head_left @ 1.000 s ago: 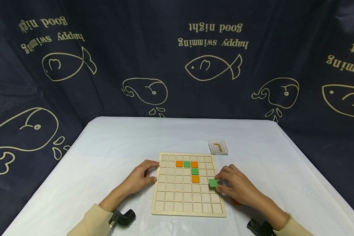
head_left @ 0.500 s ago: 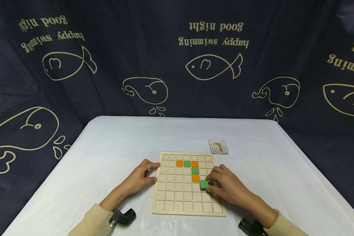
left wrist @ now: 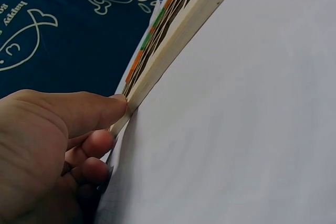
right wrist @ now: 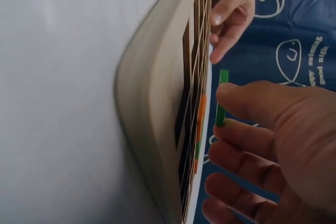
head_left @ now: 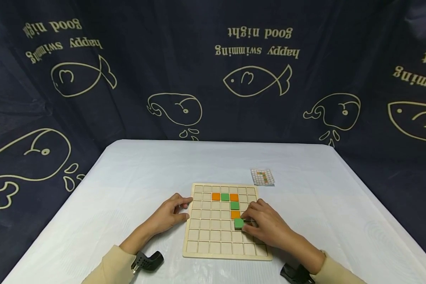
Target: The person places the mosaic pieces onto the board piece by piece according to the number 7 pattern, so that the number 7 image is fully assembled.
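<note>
Between the thumb and forefinger of my right hand (head_left: 269, 227) is a green square tile (head_left: 238, 224), just below the lowest orange tile (head_left: 235, 214) on the wooden grid board (head_left: 210, 236). Seen edge-on in the right wrist view, that green tile (right wrist: 222, 103) stands off the board's surface. My left hand (head_left: 165, 216) rests at the board's left edge, thumb and forefinger apart and touching the rim. In the left wrist view its thumb (left wrist: 100, 109) lies against the wooden side. Orange and green tiles alternate on the board in a bent line, across then down.
A small card (head_left: 262, 177) printed with a coloured grid pattern lies beyond the board's upper right corner. White cloth (head_left: 156, 165) covers the table. Behind it hangs a dark blue curtain (head_left: 206, 79) with fish drawings. Black straps with camera mounts (head_left: 149, 261) sit on the wrists.
My right hand has carried the green tile leftward from the board's right edge to below the lowest orange tile. My left hand has stayed at the left edge.
</note>
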The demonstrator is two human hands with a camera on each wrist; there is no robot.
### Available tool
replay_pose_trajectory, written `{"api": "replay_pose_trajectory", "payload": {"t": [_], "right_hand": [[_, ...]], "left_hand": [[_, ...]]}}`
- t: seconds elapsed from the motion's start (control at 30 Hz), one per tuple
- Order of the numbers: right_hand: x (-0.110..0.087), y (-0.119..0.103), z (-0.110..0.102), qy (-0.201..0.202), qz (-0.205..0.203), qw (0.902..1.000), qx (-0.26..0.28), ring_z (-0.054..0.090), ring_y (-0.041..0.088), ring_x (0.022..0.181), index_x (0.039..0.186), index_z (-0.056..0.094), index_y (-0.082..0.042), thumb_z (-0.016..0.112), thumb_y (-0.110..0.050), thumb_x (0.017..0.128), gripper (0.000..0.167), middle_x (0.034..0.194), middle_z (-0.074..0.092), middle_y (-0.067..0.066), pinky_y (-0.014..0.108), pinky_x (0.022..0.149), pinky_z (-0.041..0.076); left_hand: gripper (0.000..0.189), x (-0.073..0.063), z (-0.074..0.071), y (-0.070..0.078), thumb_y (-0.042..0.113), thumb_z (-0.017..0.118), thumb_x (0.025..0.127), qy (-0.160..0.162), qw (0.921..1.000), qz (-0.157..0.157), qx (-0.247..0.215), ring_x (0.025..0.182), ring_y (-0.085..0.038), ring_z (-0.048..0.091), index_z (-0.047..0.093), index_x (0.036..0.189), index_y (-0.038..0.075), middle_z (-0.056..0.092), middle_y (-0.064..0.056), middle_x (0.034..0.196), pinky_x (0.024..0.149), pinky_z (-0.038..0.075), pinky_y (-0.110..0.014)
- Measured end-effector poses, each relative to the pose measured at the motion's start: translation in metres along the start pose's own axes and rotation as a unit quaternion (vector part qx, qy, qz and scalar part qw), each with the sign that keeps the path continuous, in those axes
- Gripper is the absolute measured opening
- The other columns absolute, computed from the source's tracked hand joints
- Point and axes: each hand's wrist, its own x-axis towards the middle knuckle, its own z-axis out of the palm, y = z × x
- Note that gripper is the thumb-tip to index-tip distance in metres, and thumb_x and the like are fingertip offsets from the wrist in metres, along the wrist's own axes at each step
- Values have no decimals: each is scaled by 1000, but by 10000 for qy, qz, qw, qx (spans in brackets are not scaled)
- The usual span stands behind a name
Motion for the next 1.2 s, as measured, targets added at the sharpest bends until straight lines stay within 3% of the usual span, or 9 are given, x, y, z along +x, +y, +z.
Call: {"api": "replay_pose_trajectory", "payload": {"t": [0.2, 0.5, 0.63, 0.77, 0.93, 1.2], "right_hand": [[2, -4, 2, -16, 31, 10000, -62, 39, 3, 81, 93, 71, -19, 76, -33, 76, 22, 86, 58, -12, 25, 74, 40], [2, -2, 3, 43, -16, 9999, -131, 41, 4, 82, 92, 72, -20, 76, -33, 76, 22, 87, 60, -11, 26, 76, 42], [2, -2, 4, 36, -13, 9999, -117, 41, 4, 83, 92, 71, -19, 77, -33, 76, 22, 87, 60, -11, 27, 76, 42], [2, -3, 5, 0, 31, 10000, -77, 41, 5, 83, 92, 71, -19, 77, -33, 76, 22, 89, 60, -10, 27, 76, 42], [2, -4, 5, -20, 40, 10000, -58, 40, 5, 83, 92, 71, -19, 77, -33, 75, 22, 90, 60, -10, 25, 74, 40], [3, -4, 7, -8, -25, 9999, -122, 39, 4, 82, 92, 71, -20, 78, -34, 74, 23, 90, 60, -10, 24, 72, 39]], "left_hand": [[54, -1, 0, 1, 13, 69, 83, 11, 10000, -60, 44, 72, -7, 40, 52, 134, 5, 55, -4, 111, 62, 37, -21], [54, 0, -1, 0, 11, 68, 84, -51, 9999, 150, -36, 66, -4, 40, 50, 135, 6, 49, -8, 133, 59, 38, -20], [54, -1, 0, -1, 12, 67, 86, -66, 9997, 231, -4, 72, -5, 43, 49, 137, 7, 46, -7, 142, 67, 36, -21], [54, -2, 1, -3, 14, 67, 86, -83, 9998, 179, 45, 77, -5, 43, 49, 137, 10, 46, -5, 145, 71, 34, -21], [55, -1, 1, -3, 12, 67, 86, -133, 9998, 85, -98, 66, -5, 40, 48, 138, 10, 46, -6, 145, 63, 36, -21], [56, -2, 1, -2, 13, 67, 86, -133, 9998, 44, -148, 68, -4, 40, 48, 138, 9, 45, -7, 146, 65, 36, -20]]}}
